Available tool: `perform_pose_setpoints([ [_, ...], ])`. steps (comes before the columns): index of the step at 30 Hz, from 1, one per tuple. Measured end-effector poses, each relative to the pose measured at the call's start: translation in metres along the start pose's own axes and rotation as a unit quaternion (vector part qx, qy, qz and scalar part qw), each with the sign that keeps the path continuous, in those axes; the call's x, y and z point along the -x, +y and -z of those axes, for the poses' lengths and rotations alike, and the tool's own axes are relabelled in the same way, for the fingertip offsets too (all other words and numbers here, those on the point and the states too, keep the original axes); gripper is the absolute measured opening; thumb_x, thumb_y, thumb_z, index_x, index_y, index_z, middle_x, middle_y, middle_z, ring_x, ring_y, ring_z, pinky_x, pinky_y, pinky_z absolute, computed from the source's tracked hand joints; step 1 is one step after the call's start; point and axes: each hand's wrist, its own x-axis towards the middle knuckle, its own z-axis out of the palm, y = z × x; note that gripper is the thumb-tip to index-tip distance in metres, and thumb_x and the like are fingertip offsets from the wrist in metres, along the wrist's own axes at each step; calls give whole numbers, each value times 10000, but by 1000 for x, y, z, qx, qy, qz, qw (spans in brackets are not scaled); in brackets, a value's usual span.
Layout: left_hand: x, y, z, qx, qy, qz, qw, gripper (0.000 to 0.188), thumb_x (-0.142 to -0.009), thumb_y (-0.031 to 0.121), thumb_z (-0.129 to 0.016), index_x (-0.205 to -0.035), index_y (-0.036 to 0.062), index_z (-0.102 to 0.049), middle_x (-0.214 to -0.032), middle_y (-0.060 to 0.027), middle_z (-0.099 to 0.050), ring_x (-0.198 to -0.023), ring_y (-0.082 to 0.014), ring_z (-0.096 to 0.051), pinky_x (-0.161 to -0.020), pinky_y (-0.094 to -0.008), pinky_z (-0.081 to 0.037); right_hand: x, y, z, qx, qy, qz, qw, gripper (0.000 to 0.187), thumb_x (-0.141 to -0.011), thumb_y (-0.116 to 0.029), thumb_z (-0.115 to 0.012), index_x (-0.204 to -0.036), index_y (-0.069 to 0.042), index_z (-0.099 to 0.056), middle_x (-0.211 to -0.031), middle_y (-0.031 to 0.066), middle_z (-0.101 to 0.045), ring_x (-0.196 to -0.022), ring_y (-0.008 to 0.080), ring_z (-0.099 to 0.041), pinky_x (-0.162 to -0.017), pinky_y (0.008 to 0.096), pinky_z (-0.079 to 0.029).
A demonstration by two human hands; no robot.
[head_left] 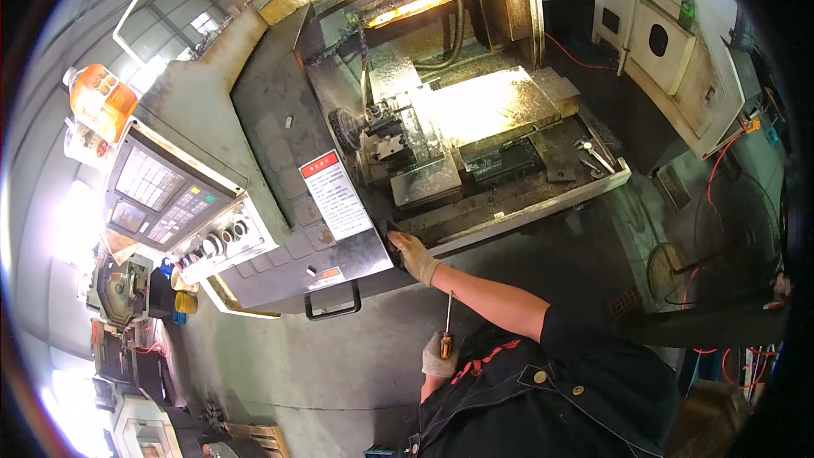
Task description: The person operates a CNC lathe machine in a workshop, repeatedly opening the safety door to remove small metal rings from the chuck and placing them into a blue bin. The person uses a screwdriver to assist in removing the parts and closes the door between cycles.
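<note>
My left hand point(439, 356), in a pale glove, is closed round a screwdriver point(446, 344) with an amber and dark handle. Its thin metal shaft points up and away from me. My right arm reaches across to the left, and the gloved right hand point(414, 257) grips the edge of the lathe's grey sliding door point(292, 178); its fingertips are partly hidden there. Beyond that door edge, the lit, chip-strewn work space holds a chuck point(346, 129) and a tool block point(392, 146).
A caliper point(595, 155) lies on the machine's right front ledge. At left stands the control panel point(161, 195), with an orange jug point(102, 102) above it. The door handle point(332, 304) juts out at the front. Red hoses point(719, 178) run at right.
</note>
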Motion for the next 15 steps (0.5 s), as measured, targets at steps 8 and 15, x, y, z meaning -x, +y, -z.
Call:
perform_pose_setpoints([
  [8,-4,21,-8,5,4,26,1000,221,-717,119,-644,-912,61,-559,-724,-124,-594,-659,-239,-603,-601,-324,-465,-9,15,14,-34,-16,-4,999,437,-878,-437,-446,-1000,-33,-561,-841,19,-532,-796,97,-467,-756,226,-377],
  [15,0,23,-13,-7,43,31,999,200,-722,103,-642,-897,58,-556,-721,-117,-595,-656,-219,-600,-606,-316,-466,-5,9,17,27,-39,71,996,358,-849,-364,-492,-937,-20,-535,-827,36,-509,-772,139,-453,-749,261,-365],
])
